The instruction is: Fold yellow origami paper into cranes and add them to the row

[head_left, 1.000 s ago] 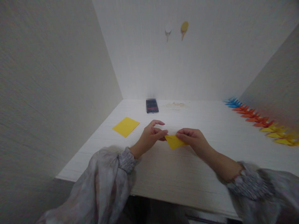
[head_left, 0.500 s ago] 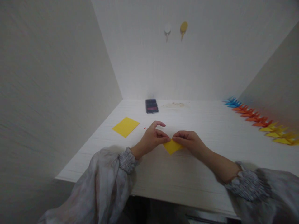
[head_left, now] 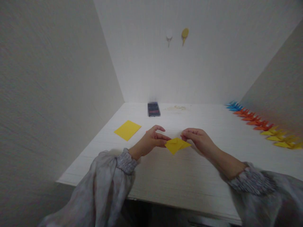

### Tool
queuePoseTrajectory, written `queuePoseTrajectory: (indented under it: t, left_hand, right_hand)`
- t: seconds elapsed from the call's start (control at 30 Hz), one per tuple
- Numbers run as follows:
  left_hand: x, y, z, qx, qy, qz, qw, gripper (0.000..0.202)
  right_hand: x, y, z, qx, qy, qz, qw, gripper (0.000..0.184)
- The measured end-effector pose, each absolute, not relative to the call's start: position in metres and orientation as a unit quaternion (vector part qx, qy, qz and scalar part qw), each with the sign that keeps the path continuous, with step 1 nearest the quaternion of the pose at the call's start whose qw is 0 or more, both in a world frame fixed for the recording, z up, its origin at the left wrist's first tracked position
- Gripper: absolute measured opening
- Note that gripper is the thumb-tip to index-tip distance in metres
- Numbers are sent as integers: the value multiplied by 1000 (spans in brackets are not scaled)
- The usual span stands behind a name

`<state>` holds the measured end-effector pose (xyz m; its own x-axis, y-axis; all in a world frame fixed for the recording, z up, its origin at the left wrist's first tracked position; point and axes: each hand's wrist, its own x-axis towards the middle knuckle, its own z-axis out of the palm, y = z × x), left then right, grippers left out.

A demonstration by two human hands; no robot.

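Note:
A folded piece of yellow origami paper point(head_left: 175, 146) is held just above the white table, its point toward me and its two side corners spread out. My left hand point(head_left: 155, 138) pinches its left corner between thumb and fingers, with the index finger raised and curved. Just beyond the paper's upper right edge is my right hand point(head_left: 195, 137), thumb and fingertips pressed together. Whether those fingertips grip anything is hidden. A small flap lies folded along the paper's top edge.
Yellow square paper point(head_left: 127, 130) lies to the left on the table point(head_left: 151, 176). A blurred dark phone-like object point(head_left: 153, 109) rests near the back wall. Folded paper cranes point(head_left: 258, 121) in blue, orange and yellow line the right side. Two hooks point(head_left: 185, 33) hang on the wall.
My right hand has moved up and right from the paper's top middle. The paper's folded upper side and right corner now show. My left hand has shifted slightly left, still holding the paper.

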<state>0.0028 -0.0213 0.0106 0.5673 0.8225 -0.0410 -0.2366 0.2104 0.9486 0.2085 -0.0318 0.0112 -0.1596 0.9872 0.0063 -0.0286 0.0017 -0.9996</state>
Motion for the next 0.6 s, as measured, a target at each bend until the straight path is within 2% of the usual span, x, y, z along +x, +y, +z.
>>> queuePoseTrajectory:
  t: [0.13,0.37,0.5,0.6]
  left_hand:
    - [6,-20,7,504,316,410,692,43]
    - [10,-20,8,516,333,406,676,40]
    - [13,-20,5,561,356,358,656,41]
    - [15,-20,6,564,359,348,658,42]
  right_hand:
    - [207,-30,10,-417,-531,567,473,35]
    - [201,-29,-3,-445,-556,548,438,24]
    - [197,-30,-5,-449,-578,568,376,23]
    - [196,-33,0,-462,-616,507,388,23]
